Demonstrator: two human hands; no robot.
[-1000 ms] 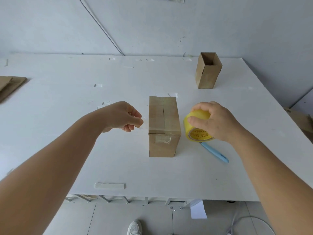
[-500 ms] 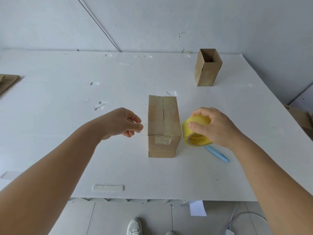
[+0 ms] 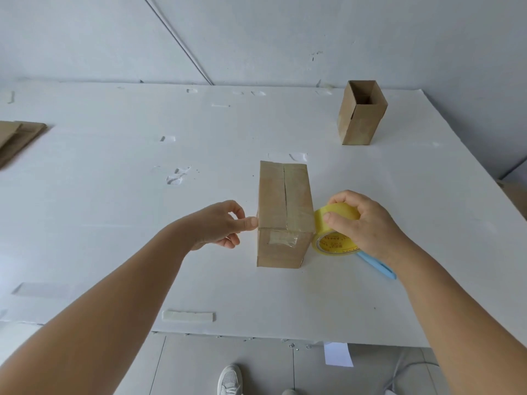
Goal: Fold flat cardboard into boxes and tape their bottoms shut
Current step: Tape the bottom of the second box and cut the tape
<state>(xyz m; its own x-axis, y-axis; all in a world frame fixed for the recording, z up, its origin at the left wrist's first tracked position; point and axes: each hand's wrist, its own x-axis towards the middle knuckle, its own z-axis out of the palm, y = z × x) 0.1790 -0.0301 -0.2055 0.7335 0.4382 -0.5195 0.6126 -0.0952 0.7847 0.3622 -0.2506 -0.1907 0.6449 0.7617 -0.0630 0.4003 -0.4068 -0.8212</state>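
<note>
My left hand (image 3: 225, 225) pinches tape against the box (image 3: 283, 215); right hand (image 3: 368, 223) grips the roll (image 3: 336, 232) beside it; I would pull taut across 1 seam

A plain brown cardboard box (image 3: 283, 212) is sitting on the white table (image 3: 114, 195), clear tape glinting along its seam. The tape roll (image 3: 335, 232) is showing translucent yellow with red print on its core. A light blue cutter (image 3: 377, 266) is lying near it.
</note>
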